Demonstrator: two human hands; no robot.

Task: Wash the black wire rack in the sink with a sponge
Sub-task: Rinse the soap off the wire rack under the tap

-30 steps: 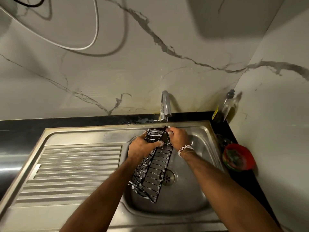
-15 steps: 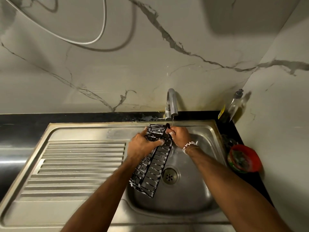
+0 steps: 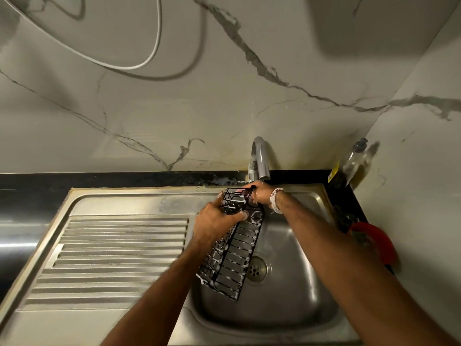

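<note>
The black wire rack [image 3: 234,255] stands tilted in the steel sink [image 3: 287,308], streaked with white foam, its lower end near the drain [image 3: 257,269]. My left hand [image 3: 214,221] grips its upper left side, thumb across the wires. My right hand [image 3: 260,194], with a bead bracelet on the wrist, is closed on the rack's top end directly beneath the tap [image 3: 259,156]. A small pinkish patch shows inside the rack beside those fingers; I cannot tell whether it is a sponge.
A ribbed steel drainboard [image 3: 112,250] lies left of the basin. A soap bottle [image 3: 351,163] stands in the back right corner, with a red bowl [image 3: 374,243] on the black counter to the right. A white cable [image 3: 152,53] loops on the marble wall.
My right hand has shifted up to the rack's top edge under the spout, wrist turned outward. The left hand keeps its grip and the rack stays tilted in the basin.
</note>
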